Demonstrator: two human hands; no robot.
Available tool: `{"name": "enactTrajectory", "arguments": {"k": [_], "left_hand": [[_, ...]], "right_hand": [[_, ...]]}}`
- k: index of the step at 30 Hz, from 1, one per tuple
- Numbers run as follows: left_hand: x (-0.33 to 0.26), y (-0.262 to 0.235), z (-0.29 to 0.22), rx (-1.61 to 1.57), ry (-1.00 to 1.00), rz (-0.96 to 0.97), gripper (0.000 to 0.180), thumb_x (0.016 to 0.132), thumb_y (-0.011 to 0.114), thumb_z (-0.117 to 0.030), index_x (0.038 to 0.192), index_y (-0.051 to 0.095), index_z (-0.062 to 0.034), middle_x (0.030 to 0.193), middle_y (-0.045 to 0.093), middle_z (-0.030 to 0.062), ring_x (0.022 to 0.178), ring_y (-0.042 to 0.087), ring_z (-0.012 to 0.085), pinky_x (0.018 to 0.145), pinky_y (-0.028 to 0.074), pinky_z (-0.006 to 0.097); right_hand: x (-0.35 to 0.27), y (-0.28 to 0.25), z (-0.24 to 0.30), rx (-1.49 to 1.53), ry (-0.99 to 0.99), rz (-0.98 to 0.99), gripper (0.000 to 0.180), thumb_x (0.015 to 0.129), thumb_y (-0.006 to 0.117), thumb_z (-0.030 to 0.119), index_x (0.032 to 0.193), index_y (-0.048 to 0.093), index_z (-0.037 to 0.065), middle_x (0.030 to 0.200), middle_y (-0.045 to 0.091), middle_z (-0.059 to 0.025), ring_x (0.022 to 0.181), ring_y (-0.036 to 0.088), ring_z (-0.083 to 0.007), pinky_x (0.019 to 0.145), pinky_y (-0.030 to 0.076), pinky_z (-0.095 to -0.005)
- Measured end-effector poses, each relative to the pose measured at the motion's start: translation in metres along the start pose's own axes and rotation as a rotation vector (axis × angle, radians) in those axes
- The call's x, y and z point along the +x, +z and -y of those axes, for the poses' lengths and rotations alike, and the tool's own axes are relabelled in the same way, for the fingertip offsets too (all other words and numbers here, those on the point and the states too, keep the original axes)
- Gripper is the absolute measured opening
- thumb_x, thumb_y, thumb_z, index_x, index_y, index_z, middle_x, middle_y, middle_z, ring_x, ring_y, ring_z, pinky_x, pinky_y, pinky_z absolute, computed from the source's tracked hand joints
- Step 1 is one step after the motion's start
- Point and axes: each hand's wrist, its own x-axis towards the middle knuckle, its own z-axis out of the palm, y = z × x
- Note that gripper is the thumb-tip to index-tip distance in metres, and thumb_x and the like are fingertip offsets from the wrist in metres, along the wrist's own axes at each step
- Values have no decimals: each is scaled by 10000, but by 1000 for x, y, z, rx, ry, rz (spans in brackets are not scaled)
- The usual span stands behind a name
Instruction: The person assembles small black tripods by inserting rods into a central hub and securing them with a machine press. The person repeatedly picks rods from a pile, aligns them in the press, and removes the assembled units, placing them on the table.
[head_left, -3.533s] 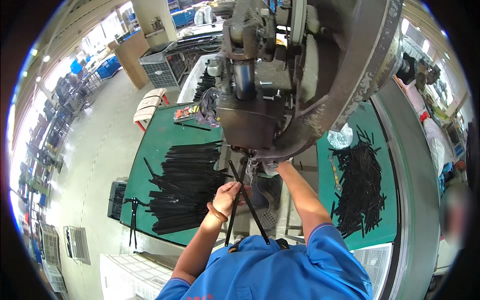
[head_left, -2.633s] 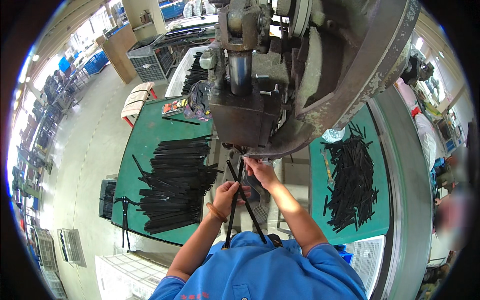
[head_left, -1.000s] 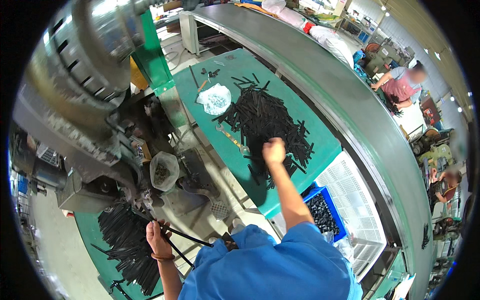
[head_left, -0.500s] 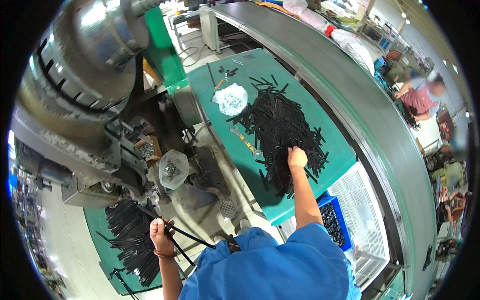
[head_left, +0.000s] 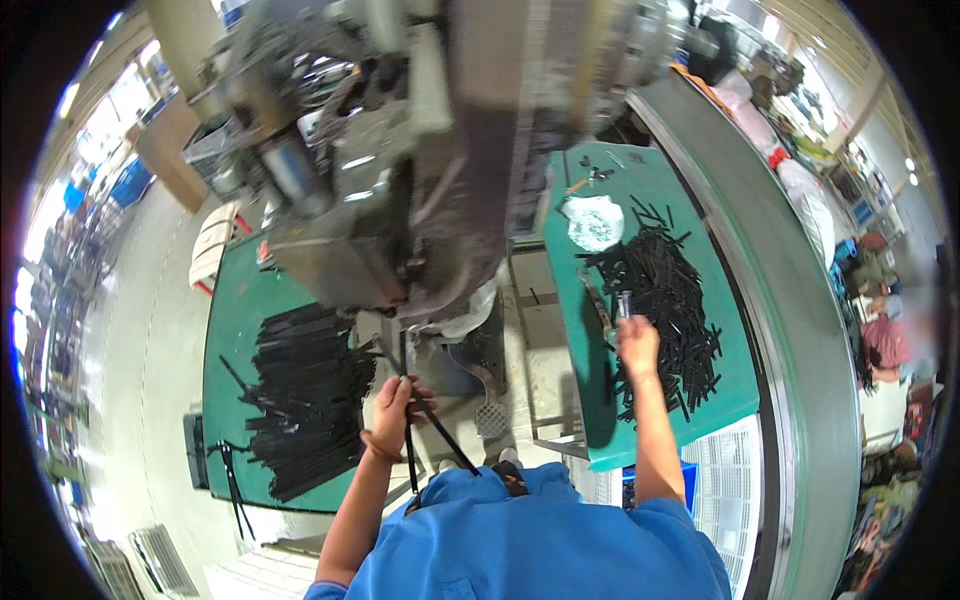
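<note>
My left hand [head_left: 395,402] is closed round long, narrow black strips [head_left: 452,444] that cross at the fingers. Their upper ends reach the underside of the machine head [head_left: 340,250]; whether they touch it I cannot tell. My right hand [head_left: 638,345] is over the right-hand green table, fingers pinched. From its fingertips sticks a short shiny piece [head_left: 625,303], blurred by motion. Beneath and beside that hand lies a heap of short black strips [head_left: 665,285]. A wrench [head_left: 596,303] rests along the heap's left side, near a clear bag of small metal parts [head_left: 595,222].
On the left green table [head_left: 235,310] lies a stack of long black strips [head_left: 305,400]. A foot pedal [head_left: 491,418] stands on the floor between the tables. A conveyor belt [head_left: 735,210] runs along the right. A white crate [head_left: 728,480] and a blue bin [head_left: 690,480] sit low right.
The view has swung left, showing more of the left table. My right hand has risen off the heap with a short piece in its fingers. My left hand still grips the black strips.
</note>
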Motion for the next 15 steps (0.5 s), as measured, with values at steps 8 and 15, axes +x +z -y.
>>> {"name": "enactTrajectory", "arguments": {"k": [8, 15], "left_hand": [[4, -12, -10, -97, -64, 197, 255, 985, 394, -264, 1133, 463, -68, 906, 665, 127, 746, 671, 207, 552, 531, 272], [2, -19, -24, -152, -126, 272, 204, 981, 404, -241, 1063, 472, -67, 925, 668, 134, 762, 672, 213, 559, 536, 288]], "right_hand": [[-146, 192, 122, 656, 184, 782, 193, 959, 494, 240, 879, 567, 80, 549, 431, 54, 407, 332, -24, 353, 243, -192], [-149, 222, 147, 593, 86, 648, 211, 951, 503, 232, 834, 561, 67, 527, 416, 69, 403, 322, -18, 358, 228, -196]]}}
